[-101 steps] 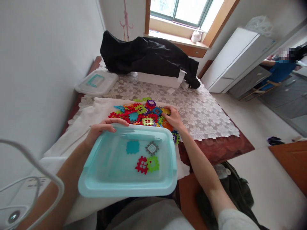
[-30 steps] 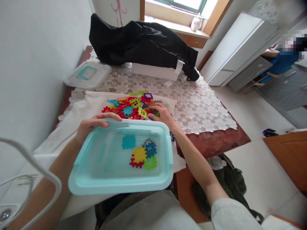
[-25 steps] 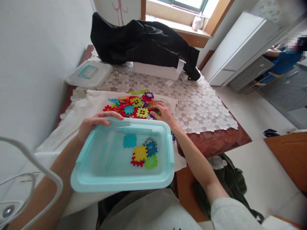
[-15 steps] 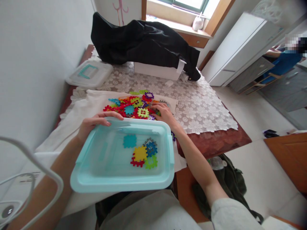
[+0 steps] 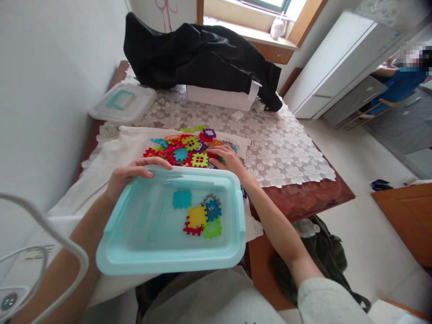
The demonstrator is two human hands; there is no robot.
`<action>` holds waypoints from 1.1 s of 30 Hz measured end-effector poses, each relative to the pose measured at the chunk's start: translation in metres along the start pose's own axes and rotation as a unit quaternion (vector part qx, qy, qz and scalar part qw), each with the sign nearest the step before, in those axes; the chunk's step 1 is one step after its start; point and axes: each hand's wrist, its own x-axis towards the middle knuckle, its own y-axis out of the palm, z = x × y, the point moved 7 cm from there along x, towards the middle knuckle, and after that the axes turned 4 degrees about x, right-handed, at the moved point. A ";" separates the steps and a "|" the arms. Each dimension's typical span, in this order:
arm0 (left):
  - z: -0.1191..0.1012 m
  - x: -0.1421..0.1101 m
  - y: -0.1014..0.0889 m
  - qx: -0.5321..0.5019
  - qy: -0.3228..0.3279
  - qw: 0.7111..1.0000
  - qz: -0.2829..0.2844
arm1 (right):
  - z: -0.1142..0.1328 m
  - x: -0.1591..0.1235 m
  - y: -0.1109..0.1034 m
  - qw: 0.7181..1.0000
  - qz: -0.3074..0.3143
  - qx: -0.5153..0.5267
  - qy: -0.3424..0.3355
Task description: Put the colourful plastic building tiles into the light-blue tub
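**Q:** ok what's each hand up to here?

**A:** Closest in is a turquoise plastic tray [image 5: 165, 266], long side running across the frame, with a small group of interlocking plastic blocks [image 5: 199, 217] lying inside. The left hand [image 5: 137, 173] has its fingers hooked over the tray's far rim, so that one's clearly gripping it. The right hand [image 5: 229, 164] is half curled, fingers down on the edge of a colourful heap of blocks [image 5: 182, 155]. Can't tell if it's actually pinching one.

**Q:** and where's the heap relative to the hands?

**A:** Just past the far rim, upper middle, on a white cloth [image 5: 135, 144]. Right hand's on it, left sits just short of it. Further off there's a lace tablecloth [image 5: 280, 166], a clear lid [image 5: 123, 103] upper left, and a black garment [image 5: 199, 54] draped over a white box [image 5: 216, 96].
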 end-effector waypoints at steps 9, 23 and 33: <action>0.006 0.004 0.000 -0.014 -0.040 0.999 0.018 | 0.000 0.000 0.002 0.998 0.000 0.055 0.028; 0.005 0.002 0.004 -0.028 -0.083 0.996 0.023 | 0.004 0.001 -0.010 0.992 -0.032 0.113 0.039; 0.006 0.000 0.003 -0.039 -0.080 0.996 0.015 | 0.013 -0.002 0.000 0.989 0.084 0.123 0.006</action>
